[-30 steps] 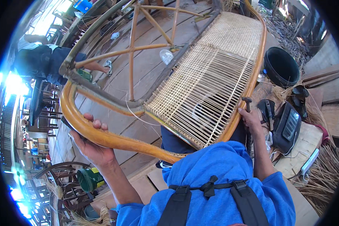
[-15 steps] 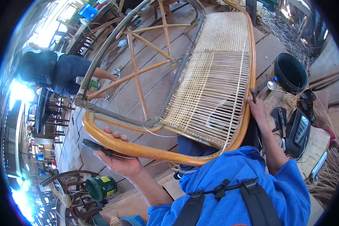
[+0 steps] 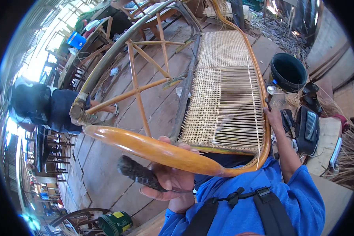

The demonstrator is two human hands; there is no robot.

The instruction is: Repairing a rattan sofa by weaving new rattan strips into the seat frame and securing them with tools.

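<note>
Head view: clasping a dark handle (image 3: 139, 172) and chair (image 3: 157, 152) with left hand (image 3: 173, 177), lower centre; touching chair with right hand (image 3: 275, 119), centre right, grip unclear.

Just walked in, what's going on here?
A person is handling a curved furniture frame with both hands. The left hand holds a dark oblong object beneath the frame's glossy near arm. The right hand is at the right rim, with a dark tool. The cane panel is closely woven at the far end; nearer, its right side shows mainly crosswise strands.
</note>
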